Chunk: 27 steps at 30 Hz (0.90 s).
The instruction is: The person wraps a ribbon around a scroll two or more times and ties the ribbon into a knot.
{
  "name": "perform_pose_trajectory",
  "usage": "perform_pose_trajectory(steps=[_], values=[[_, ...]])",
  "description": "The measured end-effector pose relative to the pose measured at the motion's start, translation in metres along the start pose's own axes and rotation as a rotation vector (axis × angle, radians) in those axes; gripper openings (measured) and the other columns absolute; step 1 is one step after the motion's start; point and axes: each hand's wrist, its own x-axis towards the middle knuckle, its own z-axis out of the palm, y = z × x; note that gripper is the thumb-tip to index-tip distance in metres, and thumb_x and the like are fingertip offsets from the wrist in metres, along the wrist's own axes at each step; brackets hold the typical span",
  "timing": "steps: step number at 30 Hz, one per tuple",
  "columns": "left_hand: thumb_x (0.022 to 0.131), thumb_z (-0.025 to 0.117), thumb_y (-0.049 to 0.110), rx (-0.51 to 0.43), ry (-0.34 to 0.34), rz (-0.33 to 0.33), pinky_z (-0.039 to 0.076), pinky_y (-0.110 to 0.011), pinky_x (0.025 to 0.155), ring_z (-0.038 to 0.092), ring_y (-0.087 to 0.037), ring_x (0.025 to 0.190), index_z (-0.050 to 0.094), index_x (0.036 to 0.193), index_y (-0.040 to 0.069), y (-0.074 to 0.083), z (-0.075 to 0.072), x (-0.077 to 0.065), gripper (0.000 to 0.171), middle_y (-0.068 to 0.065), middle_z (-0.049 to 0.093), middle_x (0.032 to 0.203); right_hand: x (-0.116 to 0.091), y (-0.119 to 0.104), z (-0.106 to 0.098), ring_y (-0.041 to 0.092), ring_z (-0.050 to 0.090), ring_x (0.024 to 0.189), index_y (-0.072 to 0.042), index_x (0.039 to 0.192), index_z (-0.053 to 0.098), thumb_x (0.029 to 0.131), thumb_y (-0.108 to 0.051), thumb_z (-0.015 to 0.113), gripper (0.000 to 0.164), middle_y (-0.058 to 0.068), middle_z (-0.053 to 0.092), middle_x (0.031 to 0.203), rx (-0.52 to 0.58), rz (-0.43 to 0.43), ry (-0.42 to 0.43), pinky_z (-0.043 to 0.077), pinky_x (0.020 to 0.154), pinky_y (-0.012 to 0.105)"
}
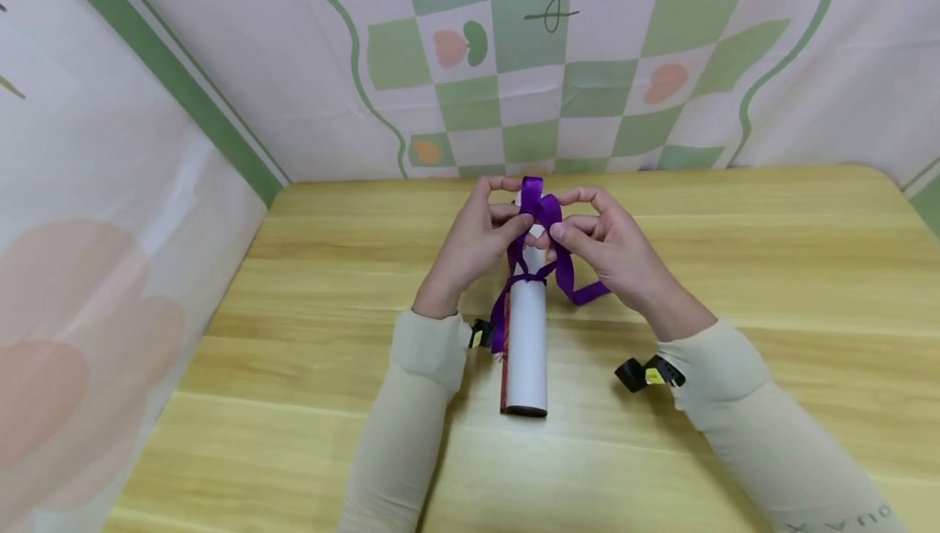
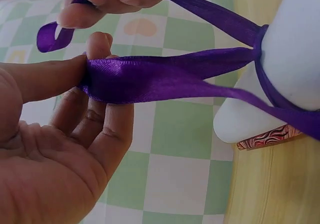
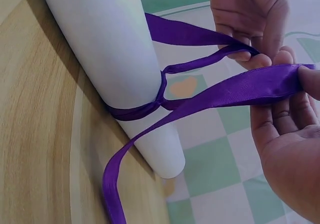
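Note:
A purple ribbon [image 1: 564, 272] is wrapped once around a rolled white sheet [image 1: 527, 345], crossed at the front of the roll. Above the roll's far part, my left hand [image 1: 481, 235] pinches a loop of the ribbon between thumb and fingers. Opposite it, my right hand [image 1: 609, 247] pinches a second ribbon loop, its fingertips close to the left ones. In the left wrist view the loop [image 2: 125, 81] lies doubled over the fingers. A loose tail [image 3: 112, 184] hangs down past the roll in the right wrist view.
Along the roll's left side lies a red patterned strip [image 1: 504, 390]. Everything sits on a wooden table [image 1: 308, 353]. A checkered cloth [image 1: 529, 68] hangs behind the table, and another printed cloth [image 1: 110, 190] hangs at the left. Black cameras are strapped at both wrists.

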Motion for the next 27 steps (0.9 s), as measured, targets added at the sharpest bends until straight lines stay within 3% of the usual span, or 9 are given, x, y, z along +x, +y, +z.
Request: perform_pose_trajectory(steps=[5,12,17,22,25,27], values=[[0.094,0.056,0.013,0.013,-0.028,-0.026,0.052,-0.027,0.074,0.067,-0.014,0.087,0.033,0.137,0.007,0.0001,0.0022,-0.0003,0.049,-0.013,0.070,0.106,-0.0009,-0.0018,0.0015,0.020,0.066,0.078,-0.007,0.132,0.035,0.095,-0.016,0.055,0.043,0.004,0.072,0.090,-0.046,0.012,0.004,0.051,0.083,0.028],[0.095,0.056,0.019,0.101,-0.019,0.006,0.047,-0.024,0.063,0.064,-0.012,0.081,0.055,0.112,0.006,-0.0008,0.0037,-0.0010,0.022,-0.006,0.070,0.102,-0.0032,-0.0037,0.0054,0.019,0.066,0.087,-0.002,0.118,0.050,0.094,-0.021,0.056,0.031,0.006,0.071,0.094,-0.125,0.052,0.001,0.053,0.078,0.028],[0.093,0.057,0.012,0.120,0.008,0.066,0.050,-0.023,0.078,0.062,-0.013,0.091,0.060,0.106,0.005,-0.0026,0.0040,0.0010,0.015,-0.007,0.065,0.100,-0.0040,-0.0043,0.0066,0.016,0.064,0.084,0.000,0.109,0.058,0.093,-0.023,0.058,0.028,0.001,0.069,0.094,-0.207,0.024,0.036,0.053,0.072,0.025],[0.090,0.060,0.007,0.129,0.000,0.077,0.050,-0.025,0.080,0.062,-0.014,0.090,0.063,0.105,0.005,-0.0042,0.0055,0.0025,0.015,-0.006,0.065,0.100,-0.0041,-0.0039,0.0069,0.018,0.067,0.089,-0.005,0.115,0.047,0.093,-0.021,0.058,0.029,0.001,0.071,0.094,-0.200,0.013,0.020,0.052,0.080,0.025],[0.090,0.061,0.008,0.125,-0.026,0.064,0.051,-0.026,0.073,0.063,-0.015,0.084,0.064,0.103,0.006,-0.0047,0.0057,0.0024,0.014,-0.005,0.066,0.099,-0.0033,-0.0037,0.0072,0.021,0.067,0.089,-0.007,0.128,0.037,0.093,-0.019,0.058,0.042,0.004,0.072,0.094,-0.191,0.006,0.014,0.050,0.084,0.024],[0.090,0.061,0.010,0.107,-0.045,0.059,0.051,-0.027,0.070,0.063,-0.015,0.082,0.064,0.103,0.006,-0.0048,0.0049,0.0023,0.014,-0.005,0.066,0.099,-0.0029,-0.0036,0.0068,0.019,0.066,0.086,-0.009,0.139,0.031,0.093,-0.020,0.058,0.055,0.004,0.071,0.092,-0.214,0.009,0.025,0.050,0.078,0.022]])
